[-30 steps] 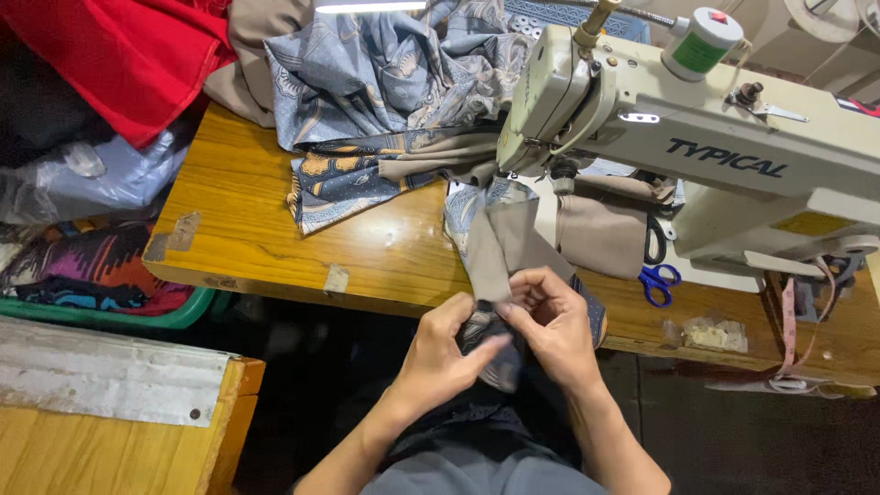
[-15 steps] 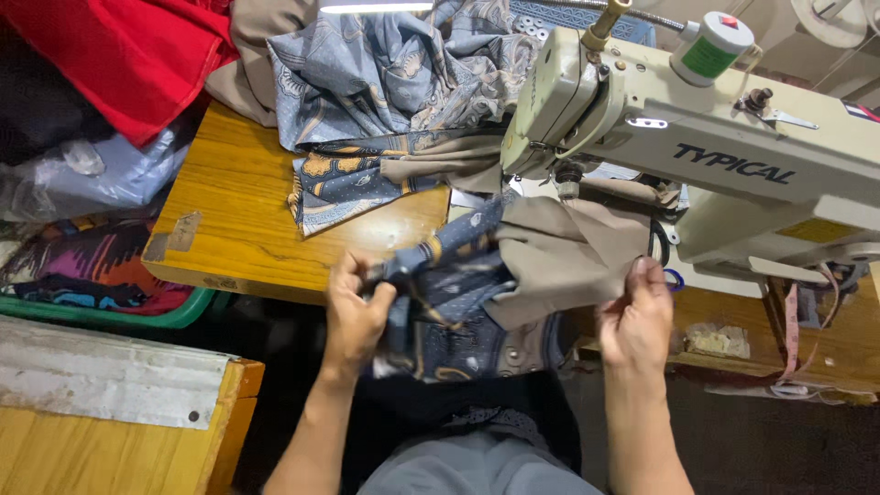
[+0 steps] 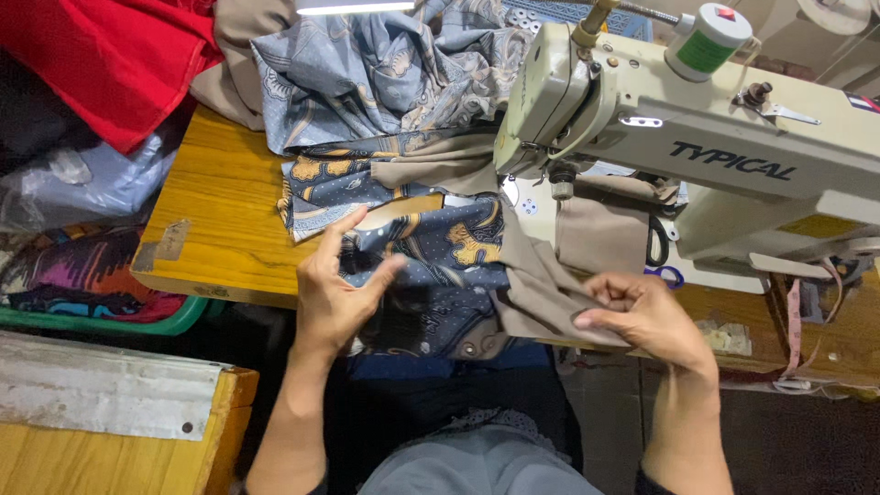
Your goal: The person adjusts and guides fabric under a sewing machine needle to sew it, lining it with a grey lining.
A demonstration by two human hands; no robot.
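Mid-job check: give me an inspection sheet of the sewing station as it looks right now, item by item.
Surface: wooden table, worn at the front edge, partly bare on the left.
Job's things: dark blue patterned fabric joined to a tan fabric piece, spread from the table edge toward the lap, beside the cream sewing machine.
Clutter: grey-blue patterned cloth pile, red cloth, blue-handled scissors under the machine arm, green thread spool.
Grippers: left hand fingers spread on the blue fabric; right hand pinching the tan edge.
Cables: nothing seen.
Surroundings: green bin with colourful cloth, second wooden bench with a metal strip.
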